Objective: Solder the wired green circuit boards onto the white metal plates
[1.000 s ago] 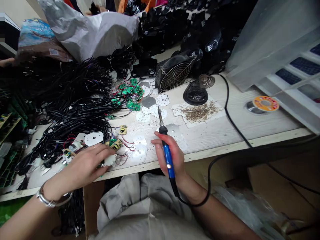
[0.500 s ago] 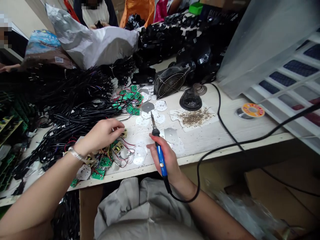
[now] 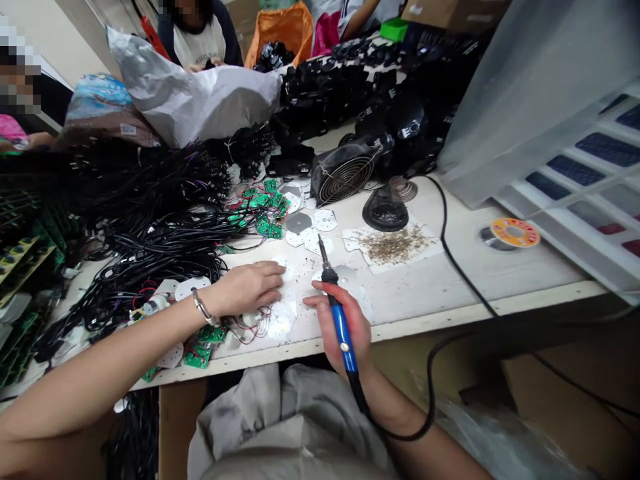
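My right hand [image 3: 345, 320] is closed around the blue handle of a soldering iron [image 3: 342, 333], its metal tip pointing away over pale plates. My left hand [image 3: 250, 287], with a metal bracelet at the wrist, reaches over the bench with fingers stretched out and a little apart. Its fingertips rest at a white plate [image 3: 285, 267]; nothing shows in its grasp. Below that hand lie green circuit boards [image 3: 197, 355] with thin red and black wires. More green boards [image 3: 270, 229] and white octagonal plates [image 3: 325, 220] are heaped further back.
Black cables [image 3: 165, 233] cover the left of the bench. Behind stand a small fan [image 3: 345, 177] and a black iron stand [image 3: 385, 212]. Brown debris [image 3: 400, 245] lies on white paper. A solder spool [image 3: 510, 233] sits right, near plastic drawers [image 3: 575, 173]. The iron's cord loops rightward. People sit opposite.
My left hand has moved right, from the small boards to the white plates, and its fingers have straightened. The soldering iron has shifted slightly right and toward me in view; the camera view has shifted too.
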`<state>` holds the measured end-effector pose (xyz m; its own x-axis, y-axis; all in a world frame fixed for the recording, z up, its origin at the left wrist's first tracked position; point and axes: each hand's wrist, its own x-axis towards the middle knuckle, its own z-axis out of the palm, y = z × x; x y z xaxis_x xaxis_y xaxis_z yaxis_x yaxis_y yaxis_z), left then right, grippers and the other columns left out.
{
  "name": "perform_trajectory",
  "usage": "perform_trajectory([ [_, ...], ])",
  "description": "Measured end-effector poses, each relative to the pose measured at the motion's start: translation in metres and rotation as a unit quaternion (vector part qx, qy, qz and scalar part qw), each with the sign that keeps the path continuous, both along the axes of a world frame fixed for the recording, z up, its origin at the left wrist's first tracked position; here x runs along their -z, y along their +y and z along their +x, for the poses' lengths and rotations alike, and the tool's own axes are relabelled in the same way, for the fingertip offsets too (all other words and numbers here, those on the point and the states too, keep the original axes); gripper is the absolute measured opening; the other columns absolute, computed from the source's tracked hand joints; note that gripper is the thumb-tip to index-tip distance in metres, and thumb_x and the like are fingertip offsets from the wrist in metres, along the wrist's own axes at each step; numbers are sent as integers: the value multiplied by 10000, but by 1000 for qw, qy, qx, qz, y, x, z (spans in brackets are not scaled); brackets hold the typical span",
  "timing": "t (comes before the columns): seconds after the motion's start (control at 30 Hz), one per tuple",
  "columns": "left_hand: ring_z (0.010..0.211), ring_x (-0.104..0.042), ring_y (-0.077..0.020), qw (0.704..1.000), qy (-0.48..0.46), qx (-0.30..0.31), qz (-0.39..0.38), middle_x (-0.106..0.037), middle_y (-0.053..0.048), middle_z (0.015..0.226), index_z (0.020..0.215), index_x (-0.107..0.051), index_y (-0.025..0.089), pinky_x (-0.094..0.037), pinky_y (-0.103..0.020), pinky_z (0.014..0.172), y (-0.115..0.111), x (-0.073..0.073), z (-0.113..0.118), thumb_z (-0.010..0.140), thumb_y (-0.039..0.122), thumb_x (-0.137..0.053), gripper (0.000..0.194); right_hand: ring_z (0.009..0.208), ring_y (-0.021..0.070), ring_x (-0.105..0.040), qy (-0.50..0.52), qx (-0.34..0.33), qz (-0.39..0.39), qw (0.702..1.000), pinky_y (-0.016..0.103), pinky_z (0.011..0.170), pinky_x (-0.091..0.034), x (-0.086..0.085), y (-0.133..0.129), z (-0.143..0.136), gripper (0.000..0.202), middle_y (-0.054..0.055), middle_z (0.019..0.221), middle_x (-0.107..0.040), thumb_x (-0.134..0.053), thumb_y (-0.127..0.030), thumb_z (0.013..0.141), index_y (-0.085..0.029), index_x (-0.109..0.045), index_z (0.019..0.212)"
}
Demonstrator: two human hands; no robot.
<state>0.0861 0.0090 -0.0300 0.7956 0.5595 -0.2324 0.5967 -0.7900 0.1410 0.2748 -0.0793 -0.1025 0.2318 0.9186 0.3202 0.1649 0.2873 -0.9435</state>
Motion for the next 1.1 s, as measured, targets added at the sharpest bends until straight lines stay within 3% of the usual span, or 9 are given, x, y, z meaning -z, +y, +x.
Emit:
perform_trajectory([
  [0.17, 1063, -627, -209, 997, -72, -33, -14, -632, -143, 1200, 807, -691, 128, -514, -318, 950, 1, 5, 1, 917, 266, -502, 258, 790, 164, -723, -4, -3, -7, 1000, 321, 768, -603, -1, 1, 0, 198, 55, 1036, -713, -524, -231, 916, -237, -561, 1111],
  [0.27, 998, -628, -188, 991, -98, -87, 34, -641, -119, 1127, 816, -697, 147, -520, -303, 904, 11, -8, -4, 908, 284, -493, 262, 801, 170, -720, -6, 5, -5, 1000, 334, 786, -598, 0, 1, 0, 205, 45, 990, -717, -524, -239, 921, -241, -568, 1122],
  [0.33, 957, -632, -202, 980, -37, -162, 112, -656, -103, 1051, 869, -702, 164, -525, -313, 835, 19, -23, -14, 911, 307, -453, 290, 802, 173, -719, -6, 4, -1, 1000, 337, 778, -599, 1, 0, 0, 202, 47, 979, -714, -517, -248, 928, -240, -570, 1123],
  [0.43, 861, -661, -259, 931, 153, -282, 173, -684, -123, 933, 868, -706, 161, -502, -328, 688, 28, -42, -26, 910, 337, -396, 359, 798, 170, -714, -7, 0, 11, 1000, 331, 766, -599, 2, -1, 1, 197, 49, 969, -711, -508, -245, 933, -237, -568, 1121],
  [0.57, 858, -672, -335, 901, 241, -325, 155, -687, -190, 915, 898, -705, 109, -471, -349, 634, 28, -44, -27, 903, 404, -381, 438, 791, 168, -709, -10, 4, 10, 1000, 324, 766, -595, 0, -1, 1, 190, 42, 923, -713, -508, -231, 931, -231, -570, 1111],
  [0.73, 860, -676, -294, 908, 214, -342, 112, -674, -128, 1043, 1053, -668, 207, -472, -328, 643, 21, -35, -25, 890, 518, -393, 447, 789, 176, -709, -15, -4, 8, 1000, 324, 754, -599, -3, 0, 2, 187, 39, 885, -719, -509, -231, 927, -225, -577, 1101],
  [0.93, 840, -667, -288, 882, 171, -409, 159, -696, -122, 864, 792, -661, 185, -451, -308, 610, 23, -30, -35, 844, 447, -465, 331, 784, 173, -708, -15, -5, 19, 1000, 314, 746, -600, -3, -1, 2, 179, 39, 883, -711, -511, -223, 925, -227, -578, 1092],
  [1.03, 714, -652, -226, 873, 33, -477, 93, -696, -55, 734, 772, -637, 205, -456, -291, 622, 29, -30, -49, 723, 398, -580, 208, 788, 168, -708, -3, -3, 26, 1000, 311, 756, -596, -3, -1, 2, 183, 44, 915, -709, -516, -208, 925, -227, -575, 1097],
  [1.1, 668, -636, -186, 855, -96, -509, 8, -698, -21, 709, 867, -647, 191, -474, -275, 648, 30, -33, -62, 643, 414, -641, 316, 791, 166, -708, -2, -6, 29, 1000, 313, 768, -592, -3, -2, 2, 188, 47, 931, -708, -517, -195, 924, -226, -573, 1099],
])
